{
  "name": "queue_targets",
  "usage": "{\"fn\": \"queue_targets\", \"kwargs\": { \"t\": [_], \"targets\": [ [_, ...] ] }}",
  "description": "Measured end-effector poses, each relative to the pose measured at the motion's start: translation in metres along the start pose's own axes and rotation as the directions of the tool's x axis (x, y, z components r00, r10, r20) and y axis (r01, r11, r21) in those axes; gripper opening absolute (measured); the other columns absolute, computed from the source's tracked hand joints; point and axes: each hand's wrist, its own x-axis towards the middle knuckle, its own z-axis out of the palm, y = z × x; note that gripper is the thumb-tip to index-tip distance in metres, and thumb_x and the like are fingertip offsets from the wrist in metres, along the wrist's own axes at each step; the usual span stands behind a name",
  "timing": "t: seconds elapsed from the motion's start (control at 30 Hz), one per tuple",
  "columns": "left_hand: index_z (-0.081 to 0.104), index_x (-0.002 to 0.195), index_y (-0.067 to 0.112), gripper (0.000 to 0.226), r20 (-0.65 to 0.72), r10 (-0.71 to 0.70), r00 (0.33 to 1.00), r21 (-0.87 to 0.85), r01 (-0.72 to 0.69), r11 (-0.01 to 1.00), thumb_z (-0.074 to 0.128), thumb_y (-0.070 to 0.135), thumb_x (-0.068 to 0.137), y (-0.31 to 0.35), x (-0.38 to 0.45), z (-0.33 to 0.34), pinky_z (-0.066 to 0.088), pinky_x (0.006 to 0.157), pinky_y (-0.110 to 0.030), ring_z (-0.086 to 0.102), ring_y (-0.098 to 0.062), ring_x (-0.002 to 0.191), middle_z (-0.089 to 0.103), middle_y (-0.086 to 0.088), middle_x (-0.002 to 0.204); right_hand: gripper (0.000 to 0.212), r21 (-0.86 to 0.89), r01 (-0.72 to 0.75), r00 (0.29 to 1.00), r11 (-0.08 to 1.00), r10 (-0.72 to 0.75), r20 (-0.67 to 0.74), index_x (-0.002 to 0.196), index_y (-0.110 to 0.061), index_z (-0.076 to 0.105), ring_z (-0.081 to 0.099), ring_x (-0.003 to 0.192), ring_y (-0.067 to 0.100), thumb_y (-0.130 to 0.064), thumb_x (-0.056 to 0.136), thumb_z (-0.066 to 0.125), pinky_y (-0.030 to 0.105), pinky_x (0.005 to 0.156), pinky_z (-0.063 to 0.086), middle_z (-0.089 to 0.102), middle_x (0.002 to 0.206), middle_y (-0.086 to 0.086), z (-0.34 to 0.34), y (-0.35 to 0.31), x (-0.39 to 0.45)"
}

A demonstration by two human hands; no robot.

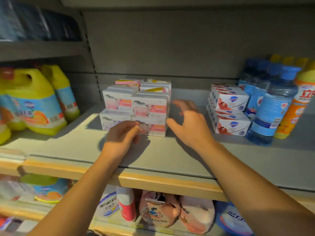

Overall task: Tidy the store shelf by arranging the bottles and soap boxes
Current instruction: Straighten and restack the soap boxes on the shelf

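A stack of white and pink soap boxes [136, 106] stands at the middle of the grey shelf [170, 155]. My left hand [121, 135] is in front of the bottom row, its curled fingertips at the front face of a lower box, holding nothing. My right hand [189, 121] hovers open just right of the stack, fingers spread. A second stack of white soap boxes with red print [228, 109] sits to the right. Beside it stand blue bottles [271, 106] and an orange bottle with a yellow cap [296, 106].
Large yellow jugs [32, 101] fill the shelf's left end. A wooden price rail [163, 183] runs along the front edge. The shelf below holds pink pouches [158, 208] and other packs. Dark packs [34, 23] sit on the upper left shelf.
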Motion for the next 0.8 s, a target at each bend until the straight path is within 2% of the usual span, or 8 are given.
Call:
{"fn": "queue_targets", "kwargs": {
  "t": [0.07,0.13,0.23,0.33,0.43,0.53,0.67,0.8],
  "targets": [
    [0.069,0.098,0.004,0.010,-0.011,-0.005,1.000,-0.050,0.004,0.999,0.060,0.007,0.095,0.002,0.000,0.000,0.059,0.076,-0.041,0.068,-0.028,0.078,0.072,-0.020,0.091,0.057,-0.020,0.021,0.999,1.000,-0.021,-0.028,0.136,-0.031,0.049,0.047,0.120,0.018,-0.032,0.083,0.071,0.017,0.090,0.038,0.046,0.136,-0.001,0.010,-0.009,0.020],
    [0.069,0.094,0.008,0.011,-0.013,-0.043,0.999,-0.105,0.041,0.994,0.059,0.004,0.095,0.003,0.002,0.001,0.057,0.077,-0.043,0.065,-0.028,0.075,0.071,-0.024,0.091,0.062,-0.098,-0.002,1.000,0.995,0.003,0.009,0.142,-0.026,0.048,0.038,0.129,0.022,-0.032,0.085,0.071,0.024,0.101,0.032,0.042,0.142,0.000,0.018,-0.013,0.038],
    [0.069,0.087,0.016,0.019,-0.020,-0.103,0.995,-0.174,0.097,0.980,0.058,0.002,0.094,0.004,0.004,0.001,0.055,0.073,-0.038,0.062,-0.027,0.073,0.070,-0.024,0.088,0.060,-0.194,-0.025,0.995,0.981,0.043,0.088,0.143,-0.024,0.048,0.032,0.129,0.024,-0.034,0.087,0.069,0.030,0.107,0.032,0.040,0.144,-0.002,0.029,-0.011,0.050],
    [0.068,0.085,0.016,0.021,-0.019,-0.117,0.993,-0.209,0.111,0.972,0.058,0.001,0.094,0.003,0.006,0.001,0.054,0.067,-0.032,0.059,-0.024,0.067,0.068,-0.022,0.085,0.055,-0.253,0.025,1.000,0.967,-0.021,0.017,0.138,-0.020,0.053,0.031,0.129,0.022,-0.026,0.087,0.070,0.034,0.108,0.034,0.041,0.142,-0.002,0.037,-0.006,0.047],
    [0.068,0.084,0.017,0.020,-0.020,-0.129,0.991,-0.229,0.121,0.966,0.059,0.001,0.093,0.002,0.007,0.001,0.053,0.070,-0.035,0.059,-0.024,0.067,0.069,-0.020,0.083,0.052,-0.316,0.076,0.994,0.946,-0.098,-0.053,0.134,-0.016,0.056,0.031,0.131,0.023,-0.024,0.085,0.072,0.034,0.110,0.032,0.046,0.140,0.000,0.039,-0.006,0.044],
    [0.068,0.084,0.016,0.019,-0.006,-0.134,0.991,-0.229,0.129,0.965,0.059,0.002,0.092,0.002,0.007,0.001,0.055,0.066,-0.030,0.060,-0.019,0.063,0.069,-0.015,0.079,0.051,-0.362,0.109,0.989,0.926,-0.139,-0.058,0.133,-0.015,0.057,0.035,0.130,0.025,-0.025,0.085,0.073,0.033,0.108,0.029,0.053,0.138,0.003,0.039,-0.009,0.040],
    [0.068,0.083,0.016,0.018,-0.008,-0.134,0.991,-0.222,0.129,0.967,0.060,0.002,0.092,0.002,0.006,0.001,0.054,0.064,-0.028,0.060,-0.018,0.062,0.069,-0.013,0.077,0.050,-0.312,0.119,0.985,0.943,-0.151,-0.080,0.130,-0.012,0.058,0.036,0.132,0.028,-0.020,0.084,0.074,0.035,0.108,0.029,0.050,0.141,0.007,0.037,-0.013,0.035],
    [0.067,0.083,0.015,0.019,-0.004,-0.125,0.992,-0.238,0.120,0.964,0.059,0.002,0.093,0.005,0.005,0.001,0.054,0.063,-0.028,0.058,-0.019,0.062,0.068,-0.016,0.079,0.047,-0.308,0.107,0.992,0.945,-0.124,-0.034,0.124,-0.016,0.057,0.045,0.119,0.027,-0.016,0.082,0.076,0.032,0.097,0.033,0.055,0.128,0.005,0.034,-0.018,0.040]
  ]
}}
